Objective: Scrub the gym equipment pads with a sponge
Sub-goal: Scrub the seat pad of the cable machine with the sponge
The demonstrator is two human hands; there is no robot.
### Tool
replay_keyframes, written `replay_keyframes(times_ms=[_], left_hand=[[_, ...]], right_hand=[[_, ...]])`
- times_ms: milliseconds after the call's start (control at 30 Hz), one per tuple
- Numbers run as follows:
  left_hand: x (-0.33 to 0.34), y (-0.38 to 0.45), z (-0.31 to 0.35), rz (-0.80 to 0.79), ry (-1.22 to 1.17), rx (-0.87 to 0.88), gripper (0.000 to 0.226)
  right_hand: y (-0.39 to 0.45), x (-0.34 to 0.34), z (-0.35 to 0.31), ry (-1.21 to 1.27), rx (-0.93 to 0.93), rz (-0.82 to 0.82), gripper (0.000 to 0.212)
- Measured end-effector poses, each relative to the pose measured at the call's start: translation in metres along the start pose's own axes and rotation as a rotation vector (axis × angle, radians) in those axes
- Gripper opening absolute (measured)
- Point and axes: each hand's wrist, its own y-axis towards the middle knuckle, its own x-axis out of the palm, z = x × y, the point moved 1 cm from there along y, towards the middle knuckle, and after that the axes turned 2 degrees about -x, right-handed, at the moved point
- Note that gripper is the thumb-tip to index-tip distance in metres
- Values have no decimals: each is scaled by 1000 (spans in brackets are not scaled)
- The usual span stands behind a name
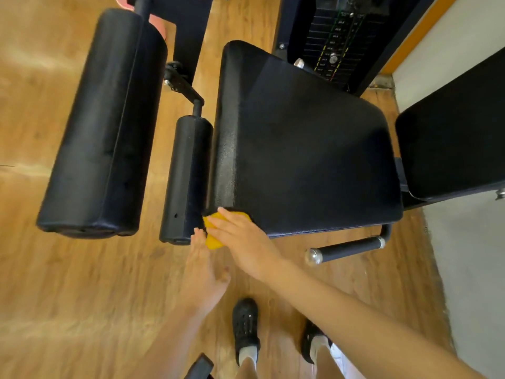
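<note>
A yellow sponge [212, 240] lies against the near left corner of the black seat pad [300, 160]. My right hand [240, 242] lies over the sponge with straight fingers and presses it onto that corner. My left hand [203, 272] reaches up from below, fingers extended, its fingertips touching the lower end of the small black roller pad [187, 179] right beside the sponge. A large black roller pad [101, 127] stands further left. The back pad [453, 143] is at the right edge.
A black weight stack [332, 42] stands behind the seat. A chrome-tipped black handle [347, 247] sticks out below the seat's near right side. Wooden floor [82, 296] surrounds the machine, with a grey wall at the right. My black shoes [246, 326] stand below.
</note>
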Motion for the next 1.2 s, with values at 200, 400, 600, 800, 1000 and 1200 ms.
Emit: replay_keyframes(times_ms=[200, 400, 600, 800, 1000, 1200], left_hand=[[-6, -6, -5, -56, -33, -24, 100], [-6, -6, -2, -82, -78, -35, 105], [-14, -5, -8, -97, -257, -22, 108], [-21, -5, -2, -106, -216, 4, 111], [-26, 3, -1, -138, -142, 3, 96], [-33, 2, 13, -53, -4, 160, 97]], right_hand=[[-16, -33, 17, 131, 128, 90, 52], [65, -32, 36, -108, 217, 15, 38], [17, -1, -8, -162, -39, -65, 37], [-55, 20, 8, -278, -53, 28, 59], [-29, 14, 19, -346, -162, -35, 64], [-38, 12, 39, -427, -204, 2, 82]])
